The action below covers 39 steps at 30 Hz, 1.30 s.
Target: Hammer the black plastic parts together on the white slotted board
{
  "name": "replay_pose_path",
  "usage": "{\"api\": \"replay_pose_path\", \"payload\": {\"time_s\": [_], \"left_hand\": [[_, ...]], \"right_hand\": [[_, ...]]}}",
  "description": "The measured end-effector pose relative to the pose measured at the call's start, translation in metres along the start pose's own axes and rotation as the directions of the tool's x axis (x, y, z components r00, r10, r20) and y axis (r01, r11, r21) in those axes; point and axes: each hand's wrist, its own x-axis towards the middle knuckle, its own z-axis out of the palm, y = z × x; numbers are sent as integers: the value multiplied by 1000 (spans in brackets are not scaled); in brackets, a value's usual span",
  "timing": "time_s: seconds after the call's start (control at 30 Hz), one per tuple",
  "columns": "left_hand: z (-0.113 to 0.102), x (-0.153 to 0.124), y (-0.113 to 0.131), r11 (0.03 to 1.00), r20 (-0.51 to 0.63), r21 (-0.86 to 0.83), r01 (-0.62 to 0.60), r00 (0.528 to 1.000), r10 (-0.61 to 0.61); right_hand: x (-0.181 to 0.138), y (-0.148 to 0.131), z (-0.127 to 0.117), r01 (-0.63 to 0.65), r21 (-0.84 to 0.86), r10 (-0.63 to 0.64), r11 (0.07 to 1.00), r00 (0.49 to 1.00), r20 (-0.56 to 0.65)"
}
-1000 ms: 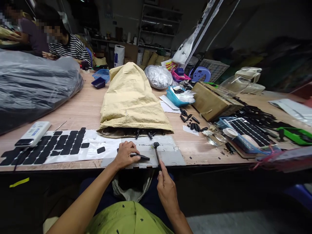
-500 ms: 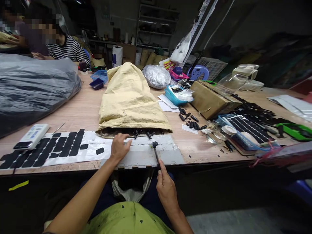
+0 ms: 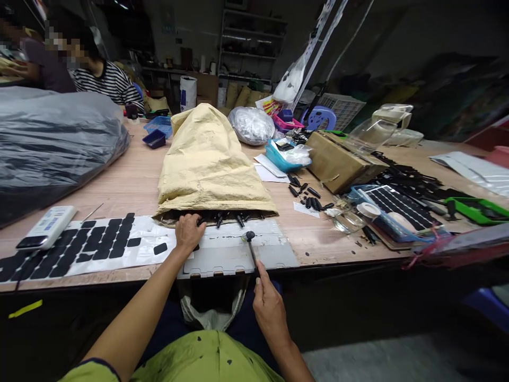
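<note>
The left hand has moved forward to the mouth of the yellow sack, where black parts stick out; whether its fingers grip one, I cannot tell. So the hammer seems to wait, gripped in the right hand over the grey sheet on the desk. Behind, a shelf rack stands in dim light.

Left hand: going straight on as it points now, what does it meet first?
Probably the pale yellow sack, at its open mouth by the left hand's fingertips; gap or contact unclear.
</note>
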Motion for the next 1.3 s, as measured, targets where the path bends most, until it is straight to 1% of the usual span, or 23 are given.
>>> {"api": "replay_pose_path", "payload": {"time_s": [0.1,0.17,0.27,0.33,0.5,0.6,0.77,0.93,1.07,1.3], "left_hand": [[-4,-17,-7,992,-45,-83,-94,995,90],[-3,-31,-7,975,-49,-134,-177,984,172],[3,-45,1,924,18,-199,-326,942,336],[10,-48,8,906,65,-203,-372,918,392],[18,-44,15,919,85,-200,-341,928,363],[17,-42,13,915,97,-235,-327,929,357],[14,-42,14,928,141,-273,-255,943,301],[14,-41,15,938,167,-270,-219,949,269],[15,-41,15,934,163,-280,-222,948,274],[17,-41,14,934,161,-280,-223,948,274]], "right_hand": [[0,-1,0,0,-5,0,1000,1000,-1],[0,-3,-1,4,-10,-4,1000,1000,-8],[0,-4,-2,6,-16,-7,1000,1000,-14],[0,-5,-2,14,-20,-14,1000,1000,-14],[1,-6,-5,34,-9,-35,999,999,-29],[1,-8,-8,14,1,-14,1000,999,-38],[-2,-16,-13,5,28,-4,1000,999,-41],[-3,-28,-12,75,81,-75,994,997,6],[-4,-32,-8,132,112,-137,985,990,35],[-3,-31,-4,109,113,-119,988,990,80]]}}
